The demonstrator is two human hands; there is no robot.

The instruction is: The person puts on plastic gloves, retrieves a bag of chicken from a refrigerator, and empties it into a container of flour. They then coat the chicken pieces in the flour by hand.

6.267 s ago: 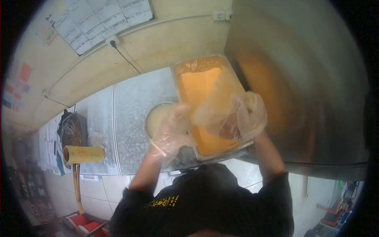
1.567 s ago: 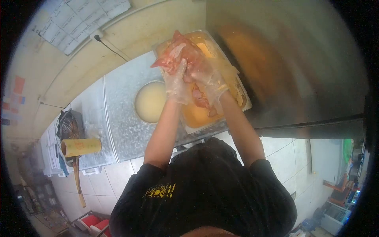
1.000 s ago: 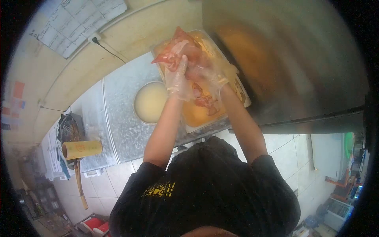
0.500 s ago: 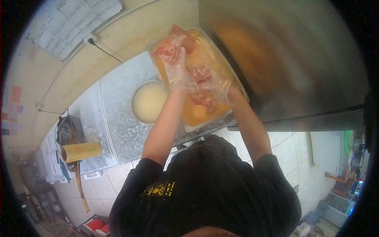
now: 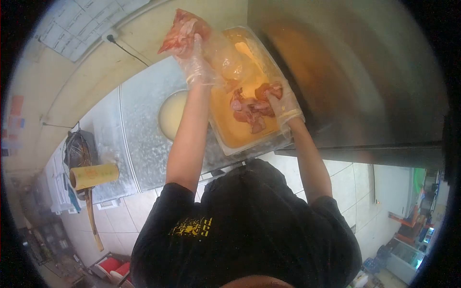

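Observation:
My left hand (image 5: pixel 196 65), in a clear plastic glove, grips a large piece of raw meat (image 5: pixel 185 33) above the left back edge of a tray (image 5: pixel 225 150). Orange-yellow liquid fills the rectangular tray. My right hand (image 5: pixel 284 102), also gloved, has its fingers closed on a darker piece of meat (image 5: pixel 253 109) at the tray's right side. That meat hangs over the liquid in loose, joined lumps. A clear, shiny film or bag (image 5: pixel 230 60) lies between my hands over the tray; its edges are hard to make out.
A round container of pale liquid (image 5: pixel 173 115) stands left of the tray on the metal worktop (image 5: pixel 144 129). Farther left are a yellow roll (image 5: pixel 94 176) and a dark bag-like object (image 5: pixel 79 151) with a long handle. A large metal surface (image 5: pixel 345 72) rises on the right.
My hands have moved apart. The left rose up and left with the large piece of meat; the right shifted right with the darker meat. More of the liquid shows.

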